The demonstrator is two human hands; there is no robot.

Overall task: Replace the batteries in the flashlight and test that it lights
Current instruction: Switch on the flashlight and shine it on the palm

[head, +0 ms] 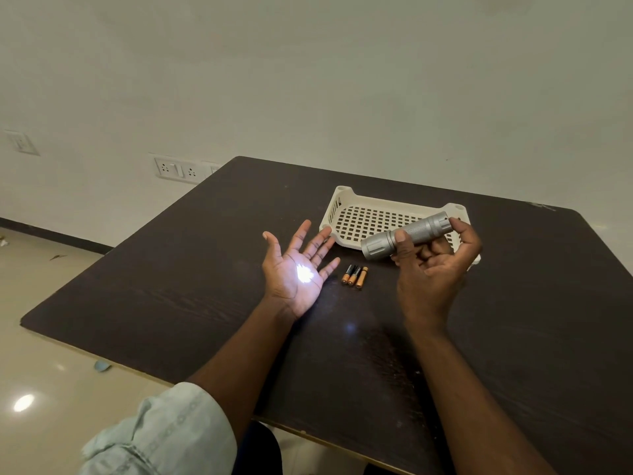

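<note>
Near done: silver flashlight [406, 234] gripped in right hand [431, 265], lit spot on flat-open left hand [298, 265], three AAA batteries [354, 275] left on worktop [171, 286]

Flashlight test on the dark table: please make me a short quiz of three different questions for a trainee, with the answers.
1. True or false: the flashlight is lit and its bright spot falls on the palm of the left hand.
2. How many batteries lie on the table between the two hands?
   A) one  B) three  C) five
3. Fill in: the right hand holds the flashlight above the front of the cream ____.

Key
1. True.
2. B: three, lying side by side.
3. Basket: it shows nothing inside where it is visible.
</note>
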